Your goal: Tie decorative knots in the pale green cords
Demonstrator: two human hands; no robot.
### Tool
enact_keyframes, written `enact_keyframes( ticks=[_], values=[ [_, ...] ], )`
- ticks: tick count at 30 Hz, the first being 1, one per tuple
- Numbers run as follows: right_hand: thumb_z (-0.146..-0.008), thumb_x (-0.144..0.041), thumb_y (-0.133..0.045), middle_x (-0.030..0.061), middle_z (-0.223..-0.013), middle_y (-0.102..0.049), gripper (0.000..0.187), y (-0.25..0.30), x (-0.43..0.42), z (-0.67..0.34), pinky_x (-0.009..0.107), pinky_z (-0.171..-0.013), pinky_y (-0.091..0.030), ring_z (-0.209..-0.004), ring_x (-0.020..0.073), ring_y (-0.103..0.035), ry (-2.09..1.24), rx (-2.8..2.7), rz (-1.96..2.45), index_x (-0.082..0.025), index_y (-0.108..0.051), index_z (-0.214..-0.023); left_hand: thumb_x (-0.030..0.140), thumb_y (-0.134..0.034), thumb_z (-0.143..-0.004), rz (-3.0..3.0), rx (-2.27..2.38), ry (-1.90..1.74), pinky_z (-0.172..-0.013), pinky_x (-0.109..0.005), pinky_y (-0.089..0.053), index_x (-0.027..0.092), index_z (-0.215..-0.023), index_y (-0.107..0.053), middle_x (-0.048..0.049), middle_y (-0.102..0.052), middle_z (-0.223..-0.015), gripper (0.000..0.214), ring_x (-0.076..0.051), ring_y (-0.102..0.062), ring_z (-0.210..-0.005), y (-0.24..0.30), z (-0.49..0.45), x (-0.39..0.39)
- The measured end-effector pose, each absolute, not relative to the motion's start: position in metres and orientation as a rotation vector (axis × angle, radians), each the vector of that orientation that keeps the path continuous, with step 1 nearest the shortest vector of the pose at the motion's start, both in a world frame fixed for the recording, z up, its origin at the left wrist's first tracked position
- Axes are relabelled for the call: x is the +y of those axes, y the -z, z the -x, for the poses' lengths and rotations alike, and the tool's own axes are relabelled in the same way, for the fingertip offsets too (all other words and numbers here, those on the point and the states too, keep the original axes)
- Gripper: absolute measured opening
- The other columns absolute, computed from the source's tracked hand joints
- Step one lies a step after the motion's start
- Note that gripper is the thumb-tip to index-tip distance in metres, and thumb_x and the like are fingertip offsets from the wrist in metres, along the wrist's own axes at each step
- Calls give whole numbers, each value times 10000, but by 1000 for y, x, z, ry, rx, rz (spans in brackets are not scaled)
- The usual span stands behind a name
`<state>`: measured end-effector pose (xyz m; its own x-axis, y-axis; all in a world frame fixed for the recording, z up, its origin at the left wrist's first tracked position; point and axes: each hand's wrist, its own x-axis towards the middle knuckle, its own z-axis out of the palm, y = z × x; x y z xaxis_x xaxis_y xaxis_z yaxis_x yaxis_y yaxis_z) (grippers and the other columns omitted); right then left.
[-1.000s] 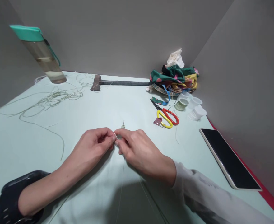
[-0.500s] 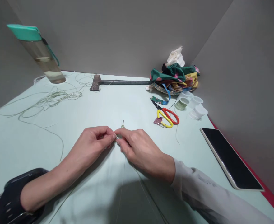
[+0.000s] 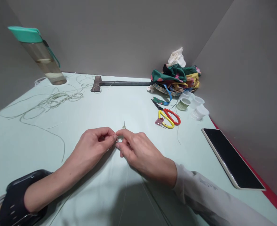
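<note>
My left hand (image 3: 97, 142) is closed in a pinch, thumb against forefinger, on a fine pale thread (image 3: 116, 138) that is mostly hidden by the fingertips. Touching or nearly touching it, my right hand (image 3: 138, 146) has its fingers curled, with a small gap between forefinger and thumb tips. It seems to hold the thread too, though its grip is partly hidden. Just beyond the right forefinger, a small knotted loop of greenish cord (image 3: 124, 126) stands at a thin pin-like piece. Fine strands (image 3: 125, 197) run from beneath my hands toward the near edge.
Scissors (image 3: 168, 116) with red and yellow handles lie right of centre. Spools (image 3: 183, 104), a bundle of patterned cloth (image 3: 176, 77) and a dark-screened tablet (image 3: 232, 158) are farther right. A hammer (image 3: 97, 83), tangled cord (image 3: 55, 99) and a water bottle (image 3: 42, 56) occupy the back left.
My right thumb has moved slightly away from the forefinger, widening the gap between their tips. My left hand keeps its pinch, and the view has shifted a little.
</note>
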<state>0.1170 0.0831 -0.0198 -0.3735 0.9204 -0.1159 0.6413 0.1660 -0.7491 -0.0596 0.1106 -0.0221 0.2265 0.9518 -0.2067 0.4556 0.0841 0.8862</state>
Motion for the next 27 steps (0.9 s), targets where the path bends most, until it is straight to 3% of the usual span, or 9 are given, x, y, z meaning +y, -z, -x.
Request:
enact_keyframes(
  ticks=[4,10,19,23,27],
  values=[
    [-1061,-154,-508,-8,-772,-698,218,25,83,-119,282,-698,-407,-680,152,-608,-944,-2078,1479,-171,-662,-1215,470,-625,-755,-1530,1383,-654,-532,-305,-224,219,-579,-621,59,-439,-528,307,-129,-313,-531,21,59,111],
    [-1076,-156,-512,-5,-837,-725,141,32,86,-117,279,-719,-394,-734,160,-633,-774,-2164,1502,-210,-611,-1161,488,-659,-749,-1455,1366,-632,-504,-279,-201,217,-628,-605,70,-427,-544,302,-117,-307,-516,24,60,115],
    [-1062,-124,-464,105,-894,-781,152,29,85,-109,366,-601,-169,-692,229,-661,-511,-2353,1653,-174,-598,-1115,494,-709,-701,-1279,1342,-583,-458,-267,-138,215,-625,-607,97,-337,-468,307,-87,-236,-452,18,52,110],
    [-1050,-98,-482,90,-927,-790,162,33,85,-110,358,-603,-193,-714,212,-662,-505,-2343,1647,-190,-611,-1083,472,-736,-703,-1262,1333,-626,-449,-270,-136,219,-594,-614,87,-334,-458,301,-92,-246,-440,18,52,110],
    [-1087,-157,-481,77,-979,-778,171,36,87,-114,330,-660,-302,-791,195,-652,-540,-2252,1592,-190,-643,-1044,455,-741,-712,-1272,1329,-681,-450,-268,-161,219,-588,-612,71,-382,-481,296,-96,-281,-446,18,52,109]
  ],
)
